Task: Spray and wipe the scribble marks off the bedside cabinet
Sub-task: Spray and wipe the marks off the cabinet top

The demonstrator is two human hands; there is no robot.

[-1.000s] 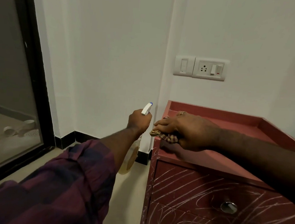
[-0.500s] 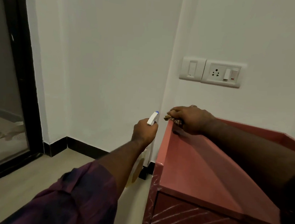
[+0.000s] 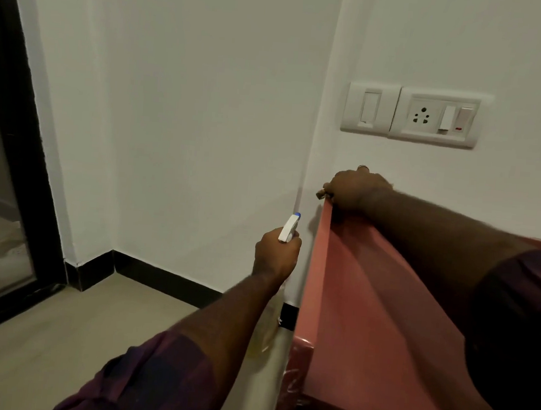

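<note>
The red bedside cabinet point(image 3: 367, 311) fills the lower right, its raised left rim running away from me to the wall. My right hand point(image 3: 353, 191) sits at the far left corner of that rim and grips a small cloth point(image 3: 321, 194), of which only a scrap shows beyond the fingers. My left hand point(image 3: 276, 254) hangs just left of the cabinet and holds a spray bottle point(image 3: 289, 227) by its neck; the white nozzle with a blue tip points up at the wall, and the yellowish body hangs below the wrist. White scribbles show at the near left corner point(image 3: 292, 386).
White walls meet in a corner right behind the cabinet. A switch and socket plate point(image 3: 414, 114) is on the wall above my right hand. A black-framed glass door point(image 3: 12, 149) stands at the left, with beige floor and black skirting point(image 3: 164, 282) between.
My view has moved closer and higher, so the drawer fronts have dropped out of sight. My right hand with the cloth has slid along the left rim to the back corner.
</note>
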